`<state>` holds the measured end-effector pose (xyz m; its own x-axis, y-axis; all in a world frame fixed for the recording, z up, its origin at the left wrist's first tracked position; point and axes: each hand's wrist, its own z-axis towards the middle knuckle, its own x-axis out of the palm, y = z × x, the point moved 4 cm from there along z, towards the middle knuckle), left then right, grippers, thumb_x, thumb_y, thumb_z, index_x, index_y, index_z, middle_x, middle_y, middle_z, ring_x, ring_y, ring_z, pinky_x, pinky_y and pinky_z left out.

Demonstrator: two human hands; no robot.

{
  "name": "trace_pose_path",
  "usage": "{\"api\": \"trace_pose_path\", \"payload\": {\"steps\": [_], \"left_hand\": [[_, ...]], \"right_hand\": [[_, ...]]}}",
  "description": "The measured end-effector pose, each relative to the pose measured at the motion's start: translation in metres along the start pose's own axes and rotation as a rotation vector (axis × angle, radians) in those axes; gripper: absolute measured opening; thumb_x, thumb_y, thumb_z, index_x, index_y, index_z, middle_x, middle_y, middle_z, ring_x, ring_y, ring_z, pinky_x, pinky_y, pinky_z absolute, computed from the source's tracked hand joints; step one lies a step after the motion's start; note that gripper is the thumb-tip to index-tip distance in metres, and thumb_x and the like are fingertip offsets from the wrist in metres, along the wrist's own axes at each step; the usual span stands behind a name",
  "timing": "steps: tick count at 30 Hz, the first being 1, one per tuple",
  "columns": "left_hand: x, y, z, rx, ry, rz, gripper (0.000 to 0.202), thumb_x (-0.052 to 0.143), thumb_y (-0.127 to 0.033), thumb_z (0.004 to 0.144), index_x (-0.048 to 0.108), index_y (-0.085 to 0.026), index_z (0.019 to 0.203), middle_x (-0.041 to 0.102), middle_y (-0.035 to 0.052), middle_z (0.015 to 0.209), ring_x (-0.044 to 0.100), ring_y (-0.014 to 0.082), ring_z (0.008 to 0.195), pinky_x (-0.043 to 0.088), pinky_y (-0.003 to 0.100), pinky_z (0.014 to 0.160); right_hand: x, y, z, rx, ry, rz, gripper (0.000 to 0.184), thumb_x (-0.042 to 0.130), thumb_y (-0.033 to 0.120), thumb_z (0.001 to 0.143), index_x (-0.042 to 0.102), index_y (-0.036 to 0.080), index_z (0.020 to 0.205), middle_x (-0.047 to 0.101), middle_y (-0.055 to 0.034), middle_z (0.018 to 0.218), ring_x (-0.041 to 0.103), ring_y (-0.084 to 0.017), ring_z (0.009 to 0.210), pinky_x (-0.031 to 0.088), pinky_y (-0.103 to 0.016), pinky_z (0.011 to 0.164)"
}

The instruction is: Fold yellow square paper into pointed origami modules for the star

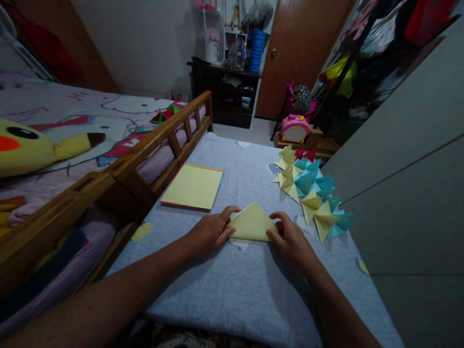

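Note:
A sheet of pale yellow origami paper, folded into a triangle with its point facing away from me, is held low over the blue cloth. My left hand pinches its left corner between thumb and fingers. At the opposite corner, my right hand grips the paper the same way. Beyond my left hand lies a squared stack of origami paper, yellow on top with orange and red edges showing. To the right stand several folded paper figures, some yellow, some light blue, with red ones at the back.
A wooden bed rail runs along the left, with a yellow plush toy on the bed behind it. At the right rises a pale panel. Farther off are a dark cabinet and a pink toy case.

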<state>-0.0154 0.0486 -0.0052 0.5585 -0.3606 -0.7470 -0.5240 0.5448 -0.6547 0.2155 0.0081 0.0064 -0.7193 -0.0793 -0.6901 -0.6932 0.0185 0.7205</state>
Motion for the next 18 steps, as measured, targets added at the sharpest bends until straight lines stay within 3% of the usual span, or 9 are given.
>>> {"api": "trace_pose_path", "payload": {"steps": [5, 10, 18], "left_hand": [[0.004, 0.0, 0.0, 0.067, -0.001, 0.042, 0.033, 0.037, -0.025, 0.1, 0.057, -0.02, 0.126, 0.068, 0.011, 0.101, 0.063, 0.0219, 0.087, 0.047, 0.033, 0.076], [0.005, -0.005, 0.001, 0.027, 0.053, 0.195, 0.032, 0.037, -0.021, 0.098, 0.067, -0.019, 0.109, 0.062, 0.0085, 0.084, 0.059, 0.021, 0.073, 0.043, 0.031, 0.065], [0.002, -0.014, 0.0, 0.025, 0.076, 0.305, 0.025, 0.044, -0.03, 0.1, 0.064, -0.021, 0.11, 0.058, 0.0053, 0.092, 0.055, 0.0171, 0.075, 0.043, 0.028, 0.067]], "right_hand": [[0.0, 0.0, -0.001, 0.021, -0.076, -0.035, 0.031, 0.048, 0.036, 0.085, 0.053, 0.018, 0.11, 0.058, 0.0024, 0.066, 0.053, -0.018, 0.058, 0.036, -0.028, 0.059], [0.002, 0.001, -0.001, -0.022, -0.059, -0.081, 0.02, 0.045, 0.033, 0.088, 0.061, 0.021, 0.09, 0.061, -0.0015, 0.069, 0.055, -0.018, 0.062, 0.037, -0.028, 0.061], [0.003, 0.0, 0.0, -0.053, -0.075, -0.16, 0.021, 0.045, 0.03, 0.088, 0.064, 0.02, 0.089, 0.068, -0.0057, 0.075, 0.058, -0.018, 0.065, 0.038, -0.028, 0.063]]}}
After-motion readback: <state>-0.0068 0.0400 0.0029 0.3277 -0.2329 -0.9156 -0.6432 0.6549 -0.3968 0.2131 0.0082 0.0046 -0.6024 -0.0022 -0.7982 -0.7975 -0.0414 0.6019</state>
